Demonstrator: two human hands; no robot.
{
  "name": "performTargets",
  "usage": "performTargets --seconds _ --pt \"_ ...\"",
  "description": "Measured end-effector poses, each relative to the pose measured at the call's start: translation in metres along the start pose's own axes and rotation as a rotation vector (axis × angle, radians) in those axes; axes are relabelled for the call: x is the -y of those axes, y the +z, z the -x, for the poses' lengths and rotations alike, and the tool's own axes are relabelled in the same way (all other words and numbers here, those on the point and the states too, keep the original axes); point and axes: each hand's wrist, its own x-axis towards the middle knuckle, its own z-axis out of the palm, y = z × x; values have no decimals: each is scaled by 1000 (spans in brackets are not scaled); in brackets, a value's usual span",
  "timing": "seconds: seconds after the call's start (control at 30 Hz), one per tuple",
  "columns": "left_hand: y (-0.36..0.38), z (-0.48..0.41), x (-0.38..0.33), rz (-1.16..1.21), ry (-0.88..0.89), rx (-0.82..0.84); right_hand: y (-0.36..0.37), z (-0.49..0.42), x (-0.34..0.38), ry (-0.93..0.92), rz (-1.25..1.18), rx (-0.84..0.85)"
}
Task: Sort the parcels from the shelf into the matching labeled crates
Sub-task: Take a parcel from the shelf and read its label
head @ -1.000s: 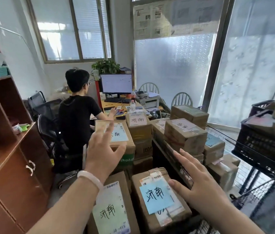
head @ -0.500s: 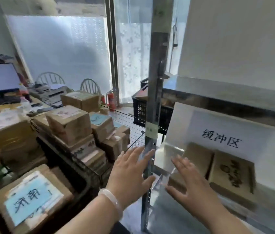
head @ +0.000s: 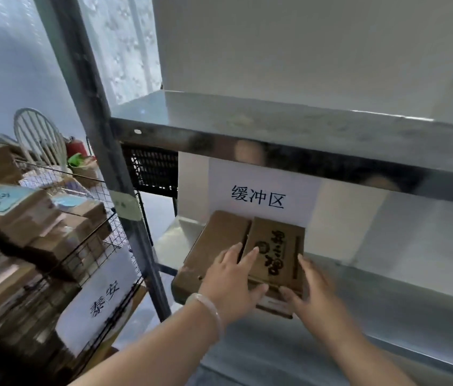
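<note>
Head camera, parcel depot: I reach both hands onto the steel shelf (head: 386, 307), where two brown parcels lie side by side directly below the white printed sign (head: 258, 190) on the back wall. My left hand (head: 230, 277), with a pale bracelet (head: 208, 307) at the wrist, lies flat with fingers spread across the seam between the plain parcel (head: 214, 240) and the printed parcel (head: 278, 246). Its thumb is at the printed parcel's near edge. My right hand (head: 311, 293) is spread along that parcel's far side, thumb at the front corner. Neither hand has closed into a grip, and the printed parcel sits on the shelf, not yet lifted.

Well to the left of the sign and lower down, a wire crate (head: 86, 257) carries a handwritten paper label (head: 102, 299) and is stacked with sorted parcels (head: 11, 213), some topped with blue slips. By my reckoning the job is far along: the crates look full, and only these two parcels show on the shelf. Left to do: lift the printed parcel, find its destination, which I cannot read from here, drop it into the matching crate, then come back for the plain one.
</note>
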Motion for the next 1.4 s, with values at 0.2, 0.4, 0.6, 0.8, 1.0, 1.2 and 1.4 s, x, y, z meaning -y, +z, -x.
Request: performTargets --seconds 0.2,0.4,0.6,0.8,1.0,1.2,1.4 --pt "37 -53 -18 42 -174 165 1 -42 -25 228 -171 50" --pt "43 -51 -30 261 -257 16 -1 -26 -25 82 -456 66" --pt "13 -27 -44 584 -314 -20 -19 12 -1 -249 -438 -166" --pt "-23 7 -33 1323 -244 -58 -38 26 39 -427 -367 -219" --pt "-43 55 -1 1604 -234 -100 -37 38 80 -146 -762 212" --pt "-54 98 18 1334 -323 -533 -4 43 110 -612 -309 189" --pt "-77 146 33 1190 -269 -563 22 54 153 -980 -54 195"
